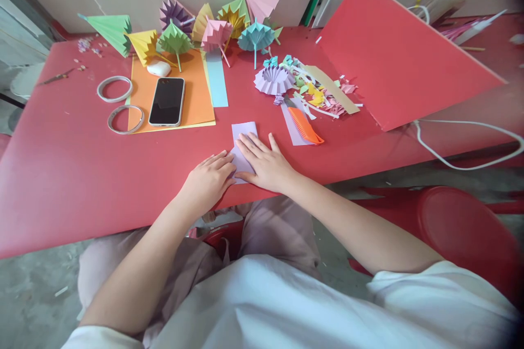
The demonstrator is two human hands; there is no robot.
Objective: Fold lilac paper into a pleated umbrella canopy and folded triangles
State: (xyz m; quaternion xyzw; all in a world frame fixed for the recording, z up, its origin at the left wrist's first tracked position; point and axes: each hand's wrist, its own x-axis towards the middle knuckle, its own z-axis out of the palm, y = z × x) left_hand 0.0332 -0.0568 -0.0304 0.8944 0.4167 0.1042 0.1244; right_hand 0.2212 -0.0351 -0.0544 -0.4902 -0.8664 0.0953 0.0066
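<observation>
A lilac paper strip lies on the red table near its front edge, in front of me. My right hand rests flat across it, fingers stretched out and thumb apart. At the strip's left edge is my left hand, its fingers extended and lying low, with the tips touching the paper. To the right, an orange-handled cutter lies over another lilac paper piece. Behind that sits a pleated lilac paper ring.
Several folded paper umbrellas line the wall. A phone and earbud case lie on orange paper, beside two tape rolls. Paper scraps lie near a leaning red board with a white cable.
</observation>
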